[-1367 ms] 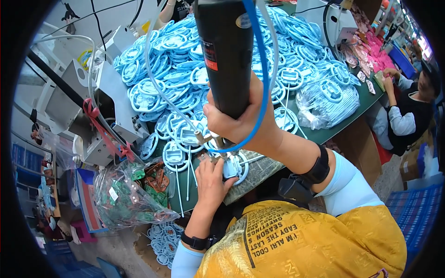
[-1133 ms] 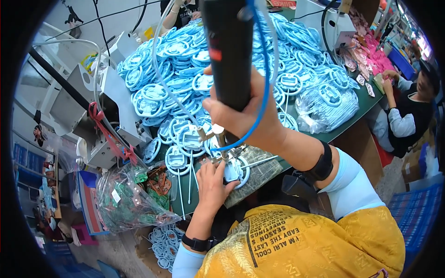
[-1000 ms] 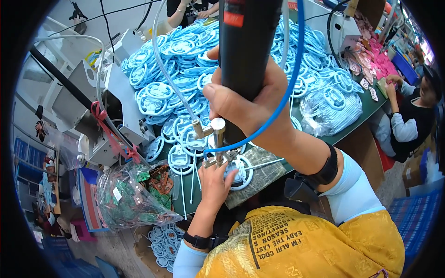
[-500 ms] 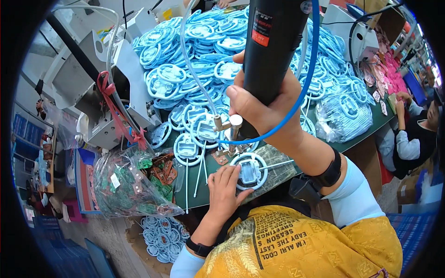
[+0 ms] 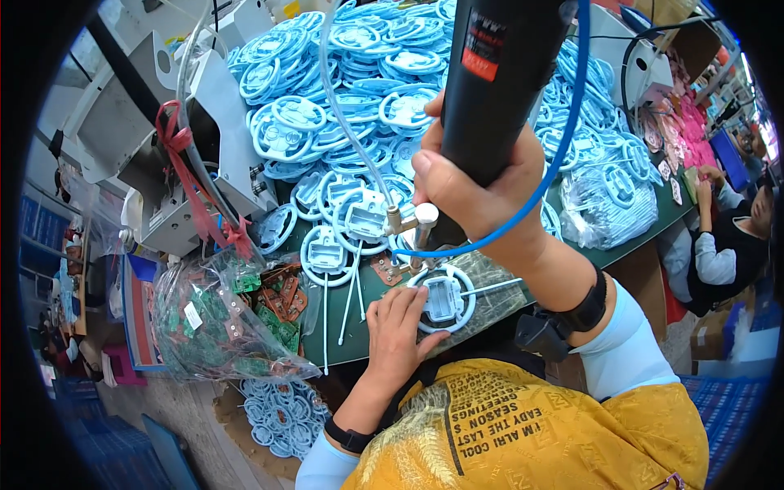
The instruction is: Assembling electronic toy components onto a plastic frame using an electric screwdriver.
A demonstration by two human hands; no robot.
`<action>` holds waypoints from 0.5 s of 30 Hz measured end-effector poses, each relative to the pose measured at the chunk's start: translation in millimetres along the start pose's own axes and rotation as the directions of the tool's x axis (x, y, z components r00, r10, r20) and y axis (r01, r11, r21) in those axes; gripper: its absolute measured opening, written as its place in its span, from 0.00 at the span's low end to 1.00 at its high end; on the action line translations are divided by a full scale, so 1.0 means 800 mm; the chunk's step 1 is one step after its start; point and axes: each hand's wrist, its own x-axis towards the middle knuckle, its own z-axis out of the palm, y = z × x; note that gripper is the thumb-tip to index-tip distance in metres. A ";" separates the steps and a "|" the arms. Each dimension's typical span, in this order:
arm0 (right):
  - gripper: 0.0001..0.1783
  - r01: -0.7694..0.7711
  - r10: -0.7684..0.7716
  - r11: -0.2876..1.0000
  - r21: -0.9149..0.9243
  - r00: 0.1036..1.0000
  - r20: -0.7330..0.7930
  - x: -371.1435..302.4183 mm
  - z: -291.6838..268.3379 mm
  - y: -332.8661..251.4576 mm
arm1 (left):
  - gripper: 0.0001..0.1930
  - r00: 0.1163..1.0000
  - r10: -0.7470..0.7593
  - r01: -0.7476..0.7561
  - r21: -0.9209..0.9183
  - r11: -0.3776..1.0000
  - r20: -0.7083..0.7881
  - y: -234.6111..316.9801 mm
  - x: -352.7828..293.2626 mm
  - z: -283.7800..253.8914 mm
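Observation:
My right hand (image 5: 482, 184) is wrapped around a thick black powered screwdriver (image 5: 498, 90), with a blue hose curving beside it. The metal fitting (image 5: 425, 216) at its lower end hangs over the far edge of a light blue plastic ring piece (image 5: 443, 299); I cannot see whether the tip touches it. That piece has a rectangular recess in its middle and a thin stick pointing right. My left hand (image 5: 398, 331) grips its left and lower rim, fingers on the side and thumb below, holding it flat on a worn mat (image 5: 490, 282).
A big heap of similar blue pieces (image 5: 351, 106) covers the far table. At left lie a clear bag of circuit boards (image 5: 220, 318) and a grey machine (image 5: 220, 147). A plastic-wrapped bundle (image 5: 608, 204) sits right. Below is a box of blue parts (image 5: 282, 416). Another person (image 5: 731, 237) works far right.
My right hand and the screwdriver have shifted slightly to the right. My left hand keeps its grip on the ring piece, and the view has moved a little.

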 end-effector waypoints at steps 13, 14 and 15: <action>0.22 0.068 -0.067 0.996 -0.057 0.998 0.020 0.008 0.003 0.000 | 0.40 1.000 -0.016 0.017 -0.009 1.000 0.023 -0.003 -0.001 -0.003; 0.22 0.068 -0.067 0.996 -0.059 0.998 0.019 0.008 0.005 0.000 | 0.40 1.000 -0.015 0.015 -0.009 1.000 0.021 -0.004 -0.001 -0.002; 0.20 0.034 -0.034 0.999 0.004 0.998 -0.060 0.009 0.010 0.000 | 0.40 1.000 -0.013 0.013 -0.009 1.000 0.020 -0.004 0.000 -0.002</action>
